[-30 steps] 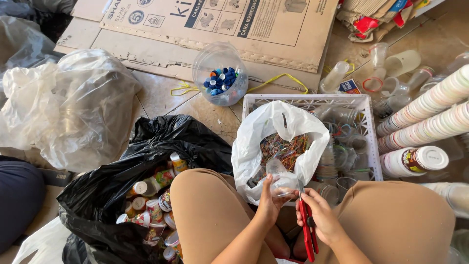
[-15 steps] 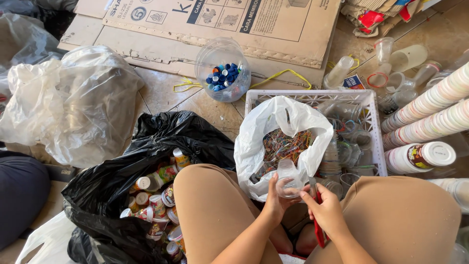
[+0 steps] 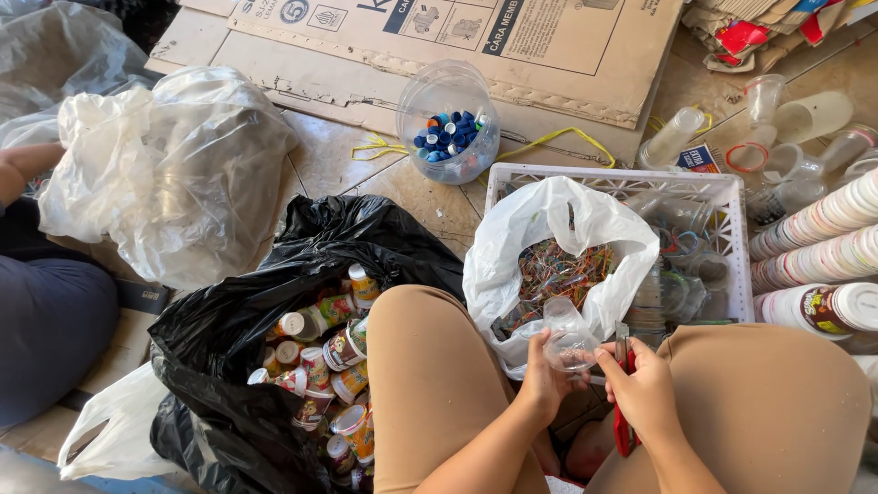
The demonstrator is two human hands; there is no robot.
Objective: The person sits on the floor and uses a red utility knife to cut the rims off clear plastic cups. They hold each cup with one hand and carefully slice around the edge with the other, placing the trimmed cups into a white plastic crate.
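Your left hand [image 3: 547,382] is curled around a small clear plastic cup [image 3: 567,337], and that cup sits directly between your two hands, above your lap and in front of your knees. Its long axis tilts: the mouth seems to point up and away from you toward the white bag [image 3: 549,233], the base down toward your palm, though the clear plastic makes the ends hard to tell apart. The fingers wrap the lower side of the cup in a closed grip, so the left hand is plainly the nearer one; it has the cup.

Your right hand [image 3: 645,389] lies just beside the cup, to its right, closed around red-handled scissors [image 3: 624,402]. The handles run down past your wrist and the short metal tip points up toward the cup's rim, very near it; whether the tip touches the plastic you cannot tell from this view.

Just beyond the cup, the white bag stands open in a white crate [image 3: 722,187], with a tangle of thin coloured rings inside. To your left a black bag [image 3: 229,320] holds small labelled bottles. Further off, a clear tub [image 3: 448,123] holds blue caps, and stacked cups [image 3: 814,233] lie on their sides to the right of the crate.
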